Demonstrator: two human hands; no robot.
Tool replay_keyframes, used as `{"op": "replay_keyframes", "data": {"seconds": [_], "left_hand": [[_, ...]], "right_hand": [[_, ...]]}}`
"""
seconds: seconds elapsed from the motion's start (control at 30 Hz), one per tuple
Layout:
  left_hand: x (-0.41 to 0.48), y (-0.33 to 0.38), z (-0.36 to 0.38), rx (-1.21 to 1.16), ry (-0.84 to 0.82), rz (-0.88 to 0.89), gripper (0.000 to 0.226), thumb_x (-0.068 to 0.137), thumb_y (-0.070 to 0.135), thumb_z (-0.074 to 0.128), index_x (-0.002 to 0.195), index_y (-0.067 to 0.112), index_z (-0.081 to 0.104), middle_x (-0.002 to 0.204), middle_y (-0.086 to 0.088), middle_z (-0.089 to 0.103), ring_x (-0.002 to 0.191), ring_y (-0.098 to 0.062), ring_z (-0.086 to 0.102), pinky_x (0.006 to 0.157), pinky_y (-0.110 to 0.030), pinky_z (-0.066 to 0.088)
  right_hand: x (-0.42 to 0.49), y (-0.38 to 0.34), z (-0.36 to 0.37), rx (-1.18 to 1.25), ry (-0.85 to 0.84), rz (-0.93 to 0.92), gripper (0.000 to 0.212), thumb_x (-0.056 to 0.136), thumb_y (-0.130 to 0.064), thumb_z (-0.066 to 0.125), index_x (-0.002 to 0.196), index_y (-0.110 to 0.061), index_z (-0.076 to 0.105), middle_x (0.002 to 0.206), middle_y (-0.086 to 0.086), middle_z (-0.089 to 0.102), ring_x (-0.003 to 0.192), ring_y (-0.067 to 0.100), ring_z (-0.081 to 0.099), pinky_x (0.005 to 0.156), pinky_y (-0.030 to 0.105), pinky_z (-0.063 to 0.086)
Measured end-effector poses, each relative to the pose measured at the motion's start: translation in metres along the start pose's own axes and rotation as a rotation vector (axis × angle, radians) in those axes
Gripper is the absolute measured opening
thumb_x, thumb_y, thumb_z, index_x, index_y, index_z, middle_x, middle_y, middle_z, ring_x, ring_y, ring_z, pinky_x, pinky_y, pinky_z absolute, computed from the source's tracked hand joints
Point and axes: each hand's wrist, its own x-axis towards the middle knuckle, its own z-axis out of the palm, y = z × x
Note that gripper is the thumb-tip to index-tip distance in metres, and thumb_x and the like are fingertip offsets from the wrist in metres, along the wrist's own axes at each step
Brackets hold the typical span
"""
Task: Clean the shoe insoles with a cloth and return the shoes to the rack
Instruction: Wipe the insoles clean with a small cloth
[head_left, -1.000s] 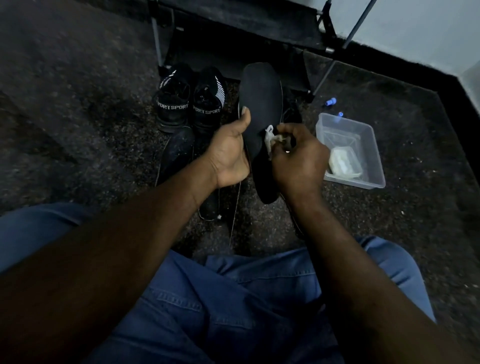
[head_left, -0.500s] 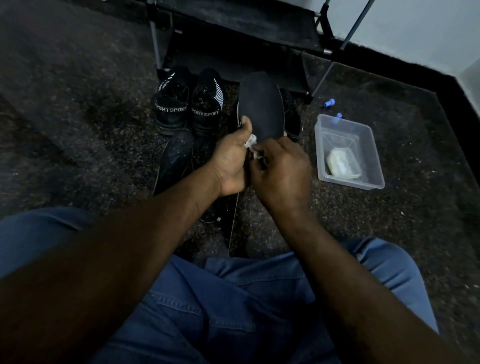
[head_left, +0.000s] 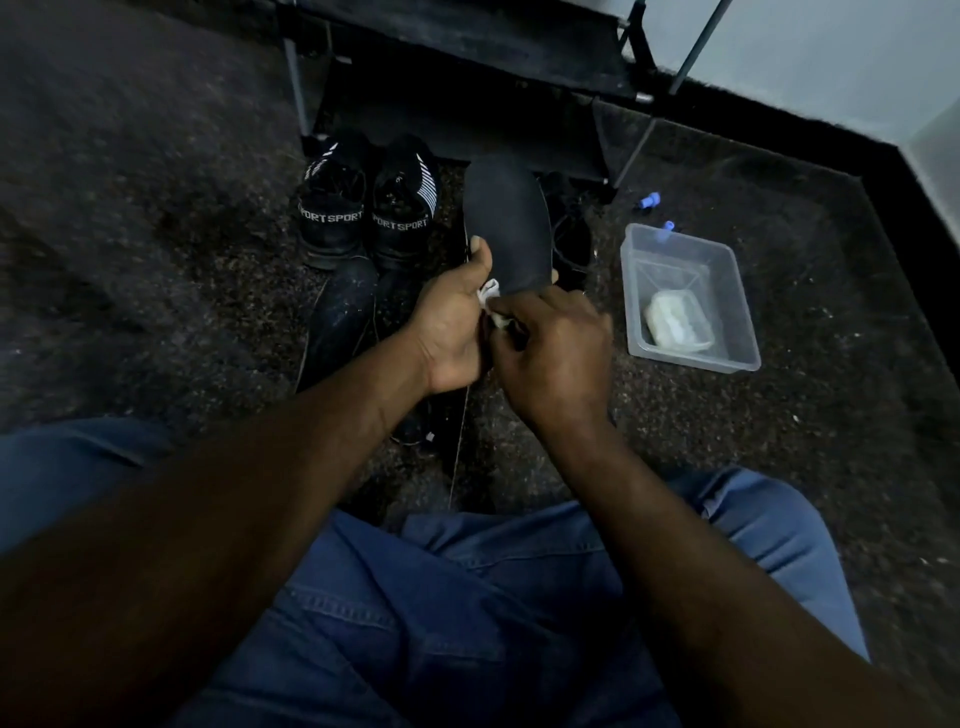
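**Before the rack: insole held up, cloth pressed on it**

Just in front of the shoe rack (head_left: 467, 57), a person sitting on the dark carpet holds a black insole (head_left: 506, 223) upright, its rounded toe end pointing toward the rack's lowest shelf. The left hand (head_left: 452, 332) grips the insole near its lower half, with the thumb lying up along its left edge and the fingers wrapped behind it. The right hand (head_left: 556, 353) has its fingers curled tight around a small white cloth (head_left: 493, 306), which it presses against the insole right beside the left palm. Only a scrap of the cloth shows between the two hands.

Left of the insole, against the foot of the rack, stands a pair of black sneakers (head_left: 363, 208) with "SPORT" printed on them. Nearer the person than that pair, a dark shoe (head_left: 343, 322) lies on the carpet. Another dark shoe (head_left: 571, 228) sits behind the insole, close to the rack's right leg. Right of the rack, well apart from the hands, is a clear plastic tub (head_left: 670, 260) with a pale lump (head_left: 675, 325) in it. Two small blue bits (head_left: 649, 200) lie between the tub and the rack. Blue jeans (head_left: 467, 623) fill the near edge of the view.
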Motion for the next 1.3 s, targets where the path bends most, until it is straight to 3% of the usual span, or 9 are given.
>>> {"op": "replay_keyframes", "data": {"seconds": [0.07,0.2,0.6,0.73,0.83,0.93,1.1,1.23,1.3], "left_hand": [[-0.001,0.000,0.002,-0.043,-0.004,0.010,0.078,0.105,0.065,0.026,0.147,0.004,0.053,0.144,-0.015,0.061,0.134,-0.028,0.058,0.111,-0.039,0.048],[-0.002,-0.001,0.008,-0.085,-0.004,0.051,0.064,0.109,0.055,0.028,0.148,0.010,0.052,0.143,-0.012,0.062,0.128,-0.025,0.062,0.108,-0.039,0.051],[0.000,-0.001,0.000,-0.030,-0.011,0.006,0.083,0.106,0.064,0.021,0.146,-0.002,0.051,0.148,-0.017,0.057,0.138,-0.028,0.054,0.114,-0.038,0.045],[-0.001,0.002,0.003,-0.105,0.002,0.039,0.066,0.110,0.054,0.027,0.137,0.002,0.060,0.133,-0.014,0.069,0.122,-0.024,0.067,0.103,-0.035,0.054],[-0.003,0.006,0.007,-0.058,0.035,0.051,0.063,0.110,0.050,0.035,0.145,0.001,0.054,0.140,-0.014,0.063,0.118,-0.025,0.065,0.098,-0.034,0.057],[-0.004,0.006,0.007,-0.008,0.046,0.031,0.061,0.108,0.049,0.040,0.145,0.003,0.055,0.138,-0.015,0.064,0.107,-0.024,0.069,0.090,-0.035,0.061],[-0.006,0.005,0.005,0.010,0.016,-0.007,0.060,0.107,0.049,0.043,0.144,0.005,0.058,0.135,-0.016,0.066,0.108,-0.027,0.070,0.088,-0.037,0.060],[-0.008,0.005,0.008,-0.003,0.011,-0.002,0.058,0.107,0.048,0.044,0.145,0.007,0.057,0.136,-0.015,0.065,0.109,-0.027,0.069,0.092,-0.038,0.060],[-0.008,0.003,0.008,-0.015,0.019,-0.001,0.058,0.108,0.048,0.041,0.147,0.008,0.055,0.141,-0.014,0.062,0.117,-0.029,0.066,0.096,-0.038,0.057]], "right_hand": [[0.006,0.010,-0.003,-0.106,0.028,0.060,0.024,0.085,-0.038,0.061,0.098,-0.025,0.076,0.093,0.002,0.072,0.089,0.032,0.064,0.075,0.043,0.045],[0.024,0.026,-0.011,-0.115,0.029,0.196,0.025,0.085,-0.036,0.061,0.104,-0.027,0.076,0.099,0.003,0.073,0.094,0.032,0.064,0.078,0.045,0.047],[-0.005,0.010,-0.004,0.022,-0.025,0.059,0.033,0.084,-0.041,0.055,0.105,-0.030,0.078,0.097,-0.003,0.073,0.094,0.028,0.064,0.079,0.045,0.047],[0.011,0.033,-0.016,-0.060,0.014,0.189,0.026,0.085,-0.036,0.063,0.105,-0.029,0.078,0.096,0.000,0.075,0.094,0.028,0.067,0.079,0.044,0.051],[0.025,0.046,-0.031,0.288,0.081,0.409,0.017,0.088,-0.029,0.072,0.103,-0.029,0.080,0.084,-0.010,0.076,0.078,0.003,0.068,0.078,0.026,0.056],[0.030,0.045,-0.036,0.432,0.188,0.487,0.012,0.088,-0.029,0.072,0.098,-0.030,0.079,0.073,-0.014,0.070,0.068,-0.002,0.062,0.073,0.029,0.056],[0.024,0.037,-0.030,0.377,0.131,0.304,0.028,0.089,-0.020,0.068,0.114,-0.025,0.077,0.081,-0.018,0.065,0.074,-0.002,0.061,0.075,0.016,0.050],[0.029,0.040,-0.015,0.090,0.027,0.104,0.036,0.088,-0.027,0.058,0.118,-0.026,0.077,0.100,0.000,0.072,0.094,0.027,0.066,0.081,0.045,0.054],[0.028,0.039,-0.008,0.021,0.013,0.100,0.041,0.085,-0.030,0.050,0.115,-0.025,0.078,0.098,0.003,0.071,0.093,0.034,0.064,0.077,0.049,0.054]]}}
